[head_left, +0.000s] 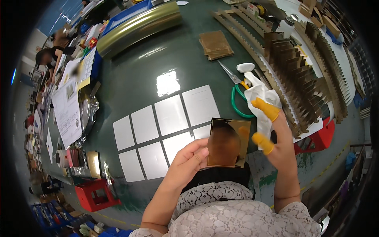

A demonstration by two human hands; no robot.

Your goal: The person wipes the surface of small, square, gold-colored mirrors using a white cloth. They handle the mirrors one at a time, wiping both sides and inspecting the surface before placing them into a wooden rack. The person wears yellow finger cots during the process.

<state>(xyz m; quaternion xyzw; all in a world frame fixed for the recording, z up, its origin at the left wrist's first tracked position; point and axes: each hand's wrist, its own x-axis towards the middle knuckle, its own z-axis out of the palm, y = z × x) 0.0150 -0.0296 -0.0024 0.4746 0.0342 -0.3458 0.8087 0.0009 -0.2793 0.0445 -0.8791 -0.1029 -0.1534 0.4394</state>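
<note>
My left hand (188, 162) grips a square, amber, mirror-like plate (226, 156) by its left edge, thumb on top. The plate's glossy face shows a dark reflection. My right hand (283, 148), with yellow finger covers on the thumb and a finger, holds a crumpled white cloth (262, 94) just right of the plate. Beyond the plate lies a pair of scissors (236, 89) with green and orange handles, partly against the cloth. Left of the plate, several white rectangular sheets (169, 114) lie in two rows on the dark green table (130, 75).
A stack of brown square plates (216, 44) sits farther back. Long slotted racks (284, 59) holding upright brown plates run along the right. A large shiny roll (138, 29) lies at the far left, with papers (66, 112) below it. Red stools (94, 194) stand beside the table.
</note>
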